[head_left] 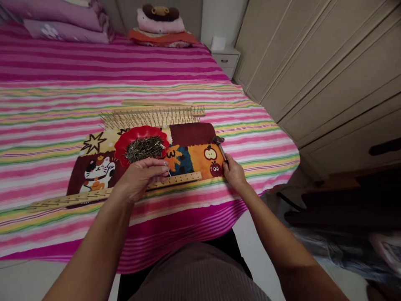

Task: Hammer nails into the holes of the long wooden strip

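My left hand (142, 175) is closed in a pinch on a thin nail (169, 172) above a long wooden strip (191, 177). Rows of small holes or nail heads run along that strip, with nails standing in its left part. My right hand (234, 170) is wrapped round the handle of a hammer (220, 145), its dark head pointing away from me at the mat's right edge. Just beyond my left hand, a red scalloped bowl (120, 144) holds a heap of loose nails (144, 148).
A patterned mat (194, 133) lies under the bowl on a striped bedspread (250, 121). Behind it are wooden strips bristling with nails (150, 119) and a plain wooden strip (156, 102). Folded bedding (69, 25) is at the back; wardrobe doors (328, 75) stand to the right.
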`<state>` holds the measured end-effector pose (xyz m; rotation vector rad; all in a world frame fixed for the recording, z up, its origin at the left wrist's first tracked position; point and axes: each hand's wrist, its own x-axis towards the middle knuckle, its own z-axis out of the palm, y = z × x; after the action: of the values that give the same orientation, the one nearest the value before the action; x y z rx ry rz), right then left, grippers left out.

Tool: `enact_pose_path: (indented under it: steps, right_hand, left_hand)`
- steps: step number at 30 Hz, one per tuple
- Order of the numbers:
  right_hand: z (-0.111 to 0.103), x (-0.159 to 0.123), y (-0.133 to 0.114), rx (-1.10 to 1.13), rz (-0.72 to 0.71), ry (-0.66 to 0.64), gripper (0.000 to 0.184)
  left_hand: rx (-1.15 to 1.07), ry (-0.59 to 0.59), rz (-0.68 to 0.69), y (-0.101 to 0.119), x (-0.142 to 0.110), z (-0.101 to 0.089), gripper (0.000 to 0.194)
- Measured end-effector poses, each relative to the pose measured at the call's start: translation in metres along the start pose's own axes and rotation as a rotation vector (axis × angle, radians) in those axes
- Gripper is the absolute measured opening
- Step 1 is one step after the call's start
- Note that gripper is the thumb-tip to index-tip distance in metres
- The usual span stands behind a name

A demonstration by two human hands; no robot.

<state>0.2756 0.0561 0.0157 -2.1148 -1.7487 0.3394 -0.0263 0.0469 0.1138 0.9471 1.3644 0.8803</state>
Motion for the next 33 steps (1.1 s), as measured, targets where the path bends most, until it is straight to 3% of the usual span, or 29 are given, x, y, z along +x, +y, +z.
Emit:
enact_pose_path:
  steps: [6, 14, 26, 33]
  right_hand:
    - [-0.002, -0.002, -0.003, -0.009, -0.003, 0.003, 0.050]
    - [-0.005, -0.003, -0.006, 0.001, 0.004, -0.020, 0.050]
    - [-0.005, -0.003, -0.008, -0.046, 0.021, -0.038, 0.050]
    - [-0.004, -0.001, 0.001, 0.137, 0.010, 0.031, 0.050]
  left_hand:
    - [0.340, 0.059, 0.210, -0.024, -0.003, 0.031, 0.019]
    - [0.648, 0.105, 0.279, -0.036, 0.000, 0.036, 0.017]
    - [0.868, 0.159, 0.307, -0.042, 0.000, 0.045, 0.017]
    - [1.093, 0.165, 0.444, -0.048, 0.003, 0.044, 0.014]
